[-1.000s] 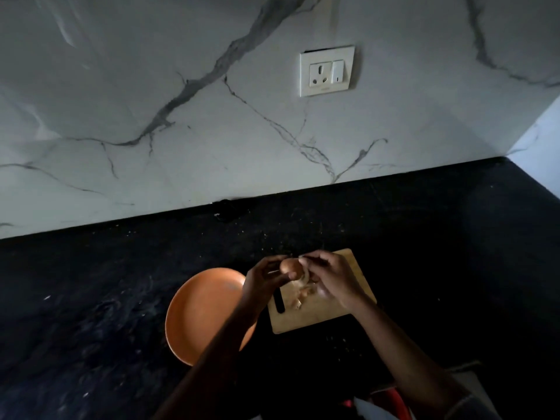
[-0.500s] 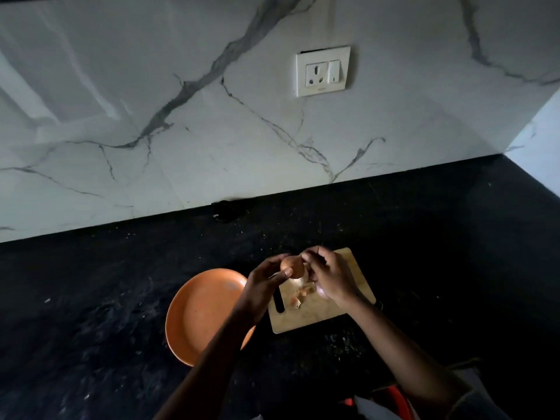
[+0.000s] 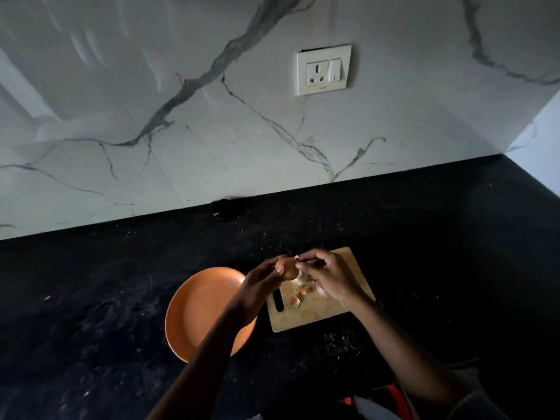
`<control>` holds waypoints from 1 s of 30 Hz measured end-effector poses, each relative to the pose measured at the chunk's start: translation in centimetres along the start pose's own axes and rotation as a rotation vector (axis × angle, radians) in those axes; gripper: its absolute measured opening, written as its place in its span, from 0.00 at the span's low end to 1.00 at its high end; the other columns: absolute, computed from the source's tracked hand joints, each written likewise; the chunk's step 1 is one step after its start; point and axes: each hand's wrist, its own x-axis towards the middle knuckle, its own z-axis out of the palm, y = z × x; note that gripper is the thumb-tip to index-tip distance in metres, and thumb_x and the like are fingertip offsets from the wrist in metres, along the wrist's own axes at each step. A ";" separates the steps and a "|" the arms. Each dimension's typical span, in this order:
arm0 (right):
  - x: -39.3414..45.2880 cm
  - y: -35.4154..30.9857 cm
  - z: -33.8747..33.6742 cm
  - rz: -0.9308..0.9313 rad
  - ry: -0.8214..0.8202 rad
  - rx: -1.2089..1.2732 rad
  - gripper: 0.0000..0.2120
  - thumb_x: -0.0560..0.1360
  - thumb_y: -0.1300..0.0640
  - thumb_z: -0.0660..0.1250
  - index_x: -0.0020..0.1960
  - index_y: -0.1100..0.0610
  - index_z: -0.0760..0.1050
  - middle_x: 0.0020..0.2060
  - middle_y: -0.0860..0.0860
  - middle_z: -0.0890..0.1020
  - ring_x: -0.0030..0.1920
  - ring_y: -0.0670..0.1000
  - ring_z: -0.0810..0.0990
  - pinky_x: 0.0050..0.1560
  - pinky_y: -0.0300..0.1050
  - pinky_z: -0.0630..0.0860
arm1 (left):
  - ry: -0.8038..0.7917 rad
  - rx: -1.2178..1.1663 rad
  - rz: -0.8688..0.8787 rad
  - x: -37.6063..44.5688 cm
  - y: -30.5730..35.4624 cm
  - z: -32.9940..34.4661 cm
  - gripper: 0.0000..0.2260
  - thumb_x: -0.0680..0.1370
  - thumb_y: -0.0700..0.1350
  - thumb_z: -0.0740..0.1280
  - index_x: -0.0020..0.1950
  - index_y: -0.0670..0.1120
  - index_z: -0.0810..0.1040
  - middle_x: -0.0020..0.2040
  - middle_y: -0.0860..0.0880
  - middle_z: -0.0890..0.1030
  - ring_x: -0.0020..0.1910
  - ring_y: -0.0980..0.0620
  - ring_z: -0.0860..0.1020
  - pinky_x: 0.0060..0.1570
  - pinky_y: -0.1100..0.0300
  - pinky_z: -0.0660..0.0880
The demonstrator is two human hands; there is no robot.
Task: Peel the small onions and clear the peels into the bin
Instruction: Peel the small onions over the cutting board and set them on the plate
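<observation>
Above the left end of the pale wooden cutting board (image 3: 327,310), the left hand (image 3: 260,286) cupped a small round onion (image 3: 288,268) in a curled grip while the right hand (image 3: 330,277) pinched papery skin at the onion's top. Dry peel scraps (image 3: 298,295) lay on the board, a smooth round orange plate (image 3: 197,310) sat just left of it, and all rested on a speckled black stone desk (image 3: 424,244) under a veined white marble wall (image 3: 151,116) with a socket (image 3: 324,69).
</observation>
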 end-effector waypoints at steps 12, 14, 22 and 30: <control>1.2 1.9 0.4 -0.081 0.031 -0.060 0.16 0.69 0.27 0.65 0.48 0.34 0.78 0.46 0.43 0.84 0.49 0.50 0.84 0.49 0.61 0.83 | -0.009 -0.191 -0.244 1.1 0.5 1.0 0.20 0.85 0.54 0.53 0.68 0.46 0.76 0.61 0.43 0.82 0.62 0.46 0.79 0.68 0.46 0.69; 1.2 2.0 0.3 -0.093 0.014 -0.046 0.16 0.69 0.26 0.66 0.49 0.34 0.78 0.46 0.42 0.84 0.49 0.50 0.85 0.48 0.61 0.83 | 0.008 -0.189 -0.243 1.3 0.6 1.0 0.21 0.85 0.54 0.53 0.69 0.45 0.75 0.61 0.42 0.83 0.62 0.44 0.80 0.68 0.45 0.68; 0.7 0.6 0.1 -0.117 0.075 -0.081 0.02 0.76 0.53 0.72 0.47 0.46 0.80 0.42 0.46 0.85 0.40 0.43 0.84 0.37 0.37 0.79 | 0.039 -0.070 -0.206 1.6 0.7 1.0 0.19 0.85 0.56 0.52 0.67 0.47 0.72 0.59 0.42 0.83 0.57 0.46 0.82 0.62 0.47 0.70; 1.0 1.8 0.9 -0.089 0.168 -0.231 0.07 0.80 0.47 0.65 0.55 0.48 0.78 0.43 0.48 0.85 0.37 0.45 0.85 0.38 0.45 0.83 | 0.017 -0.046 -0.193 1.3 1.4 1.4 0.21 0.83 0.60 0.53 0.68 0.49 0.73 0.60 0.45 0.82 0.56 0.49 0.82 0.62 0.49 0.72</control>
